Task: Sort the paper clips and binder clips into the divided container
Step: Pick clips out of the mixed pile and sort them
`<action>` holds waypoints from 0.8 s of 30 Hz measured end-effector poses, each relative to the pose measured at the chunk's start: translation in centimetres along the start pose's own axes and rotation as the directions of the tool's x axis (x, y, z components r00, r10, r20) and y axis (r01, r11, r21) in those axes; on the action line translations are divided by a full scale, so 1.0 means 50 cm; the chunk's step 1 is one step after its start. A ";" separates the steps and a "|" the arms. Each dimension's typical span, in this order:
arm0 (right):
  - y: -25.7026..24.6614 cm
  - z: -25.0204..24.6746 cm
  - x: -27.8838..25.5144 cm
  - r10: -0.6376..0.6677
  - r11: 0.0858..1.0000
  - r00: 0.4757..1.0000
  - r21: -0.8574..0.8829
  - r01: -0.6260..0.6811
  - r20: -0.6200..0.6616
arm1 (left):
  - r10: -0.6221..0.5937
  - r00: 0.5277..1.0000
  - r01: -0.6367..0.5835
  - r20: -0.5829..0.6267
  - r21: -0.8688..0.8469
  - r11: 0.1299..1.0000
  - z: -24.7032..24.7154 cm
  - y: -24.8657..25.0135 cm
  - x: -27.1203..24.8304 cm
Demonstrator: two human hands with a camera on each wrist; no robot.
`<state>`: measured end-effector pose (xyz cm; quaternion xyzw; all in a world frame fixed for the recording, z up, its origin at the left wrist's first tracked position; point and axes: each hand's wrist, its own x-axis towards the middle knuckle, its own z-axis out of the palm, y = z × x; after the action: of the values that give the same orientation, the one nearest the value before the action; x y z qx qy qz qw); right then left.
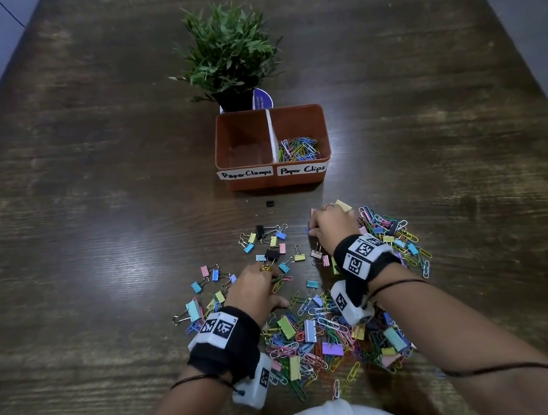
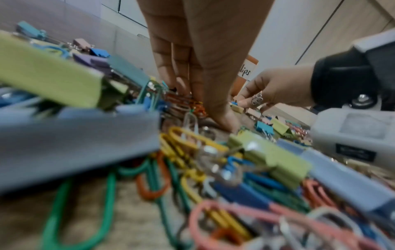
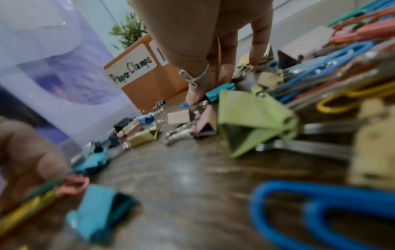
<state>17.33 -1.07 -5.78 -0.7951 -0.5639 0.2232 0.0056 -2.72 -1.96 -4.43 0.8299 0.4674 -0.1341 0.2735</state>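
The orange divided container [image 1: 324, 152] stands mid-table. Its left half, labelled "Paper Clamps", looks empty; its right half holds coloured paper clips [image 1: 298, 151]. A mixed pile of clips [image 1: 333, 334] lies in front of me, and loose binder clips [image 1: 270, 242] are scattered between the pile and the container. My left hand [image 1: 270, 290] presses straight fingers [image 2: 183, 81] onto a few paper clips [image 2: 197, 105], with the thumb on the table. My right hand [image 1: 315, 228] curls its fingers [image 3: 192, 96] down on a small blue binder clip [image 3: 221, 92] at the pile's far edge.
A potted green plant [image 1: 229, 54] stands just behind the container. One black binder clip [image 1: 270, 204] lies alone in front of the container. The dark wooden table [image 1: 91, 195] stretches wide to the left and right. A yellow binder clip [image 1: 343, 205] lies just beyond my right hand.
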 end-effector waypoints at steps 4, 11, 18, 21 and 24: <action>-0.008 0.003 -0.011 -0.115 0.985 0.992 -0.121 0.122 0.059 | 0.010 1.000 -0.010 -0.024 0.014 1.000 0.009 0.003 0.000; -0.028 0.011 -0.095 -0.255 0.925 0.965 0.310 0.222 0.068 | 0.042 0.996 -0.039 -0.084 0.041 0.998 0.019 0.006 -0.007; -0.060 0.073 -0.136 -0.352 0.931 0.912 -0.019 0.364 0.212 | 0.031 0.996 -0.024 -0.080 0.091 0.996 0.013 0.000 -0.011; -0.057 0.073 -0.147 -0.366 0.930 0.917 0.023 0.367 0.158 | 0.011 0.997 -0.005 -0.079 0.078 0.997 0.006 -0.004 -0.015; -0.059 0.062 -0.154 -0.391 0.914 0.907 -0.051 0.402 0.155 | -0.014 0.997 0.018 -0.073 0.047 0.999 -0.005 -0.007 -0.014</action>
<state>11.54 -7.70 -5.11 -0.6456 -0.7213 0.2499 -0.0219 -3.41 -2.17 -4.02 0.8368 0.4802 -0.1172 0.2354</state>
